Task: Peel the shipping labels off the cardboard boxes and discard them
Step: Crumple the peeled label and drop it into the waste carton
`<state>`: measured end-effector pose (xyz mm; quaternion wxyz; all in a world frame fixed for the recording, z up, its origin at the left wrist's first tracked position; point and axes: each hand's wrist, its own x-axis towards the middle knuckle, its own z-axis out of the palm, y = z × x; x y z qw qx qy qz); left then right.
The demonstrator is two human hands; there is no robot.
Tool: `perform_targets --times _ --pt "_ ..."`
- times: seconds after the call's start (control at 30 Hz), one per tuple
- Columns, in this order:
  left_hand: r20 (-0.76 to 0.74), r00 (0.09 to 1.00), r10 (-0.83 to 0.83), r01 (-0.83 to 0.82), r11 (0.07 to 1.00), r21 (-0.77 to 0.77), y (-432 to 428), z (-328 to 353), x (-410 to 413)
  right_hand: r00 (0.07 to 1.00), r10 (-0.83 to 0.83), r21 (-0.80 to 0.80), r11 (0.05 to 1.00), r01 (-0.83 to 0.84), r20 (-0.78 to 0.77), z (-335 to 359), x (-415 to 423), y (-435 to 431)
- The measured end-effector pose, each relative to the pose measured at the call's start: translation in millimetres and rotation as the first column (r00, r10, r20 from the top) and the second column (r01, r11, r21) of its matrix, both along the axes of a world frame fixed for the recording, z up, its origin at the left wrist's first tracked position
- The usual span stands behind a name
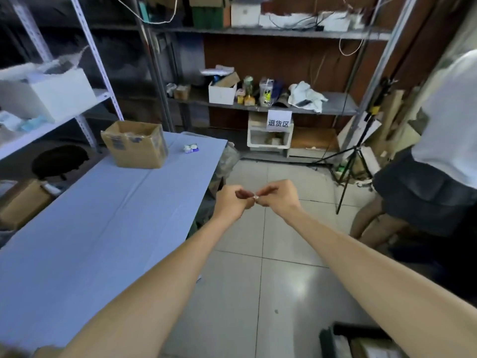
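Observation:
Both my arms reach out over the tiled floor to the right of the table. My left hand (231, 201) and my right hand (277, 195) meet fingertip to fingertip, and together they pinch a small crumpled white scrap of label (255, 197) between them. An open cardboard box (135, 144) stands on the far end of the blue table (90, 228), well away from both hands. Tape and torn label patches show on the box's front face.
A small white and blue item (191, 148) lies on the table's far right corner. Metal shelves (258, 104) with clutter line the back wall. A person in a white top (449, 130) stands at the right. A tripod (353, 166) stands on the floor beside them.

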<state>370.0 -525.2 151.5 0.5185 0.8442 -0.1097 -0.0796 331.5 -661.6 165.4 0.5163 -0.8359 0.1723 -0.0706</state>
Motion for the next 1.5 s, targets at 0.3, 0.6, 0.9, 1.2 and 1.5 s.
perform_targets --times 0.3,0.6,0.9,1.2,1.5 --pt "-0.027 0.993 0.113 -0.112 0.993 0.020 -1.0 -8.1 119.3 0.998 0.064 -0.039 0.997 -0.064 -0.012 -16.8 141.2 0.3" --pt "-0.044 0.979 0.198 -0.199 0.980 -0.014 25.8 0.4 298.2 0.976 0.200 -0.134 0.968 -0.210 -0.087 -5.6 336.3 29.3" --pt "-0.001 0.931 0.366 -0.366 0.931 -0.005 60.4 8.3 418.1 0.904 0.424 -0.160 0.890 -0.428 -0.060 9.3 481.5 60.6" --pt "-0.007 0.732 0.682 -0.681 0.731 0.036 65.8 13.2 480.1 0.708 0.706 -0.161 0.697 -0.699 -0.019 21.0 576.8 81.1" --pt "0.013 0.589 0.808 -0.808 0.588 0.038 104.5 20.9 492.4 0.551 0.834 -0.179 0.536 -0.825 -0.044 25.4 623.7 143.9"
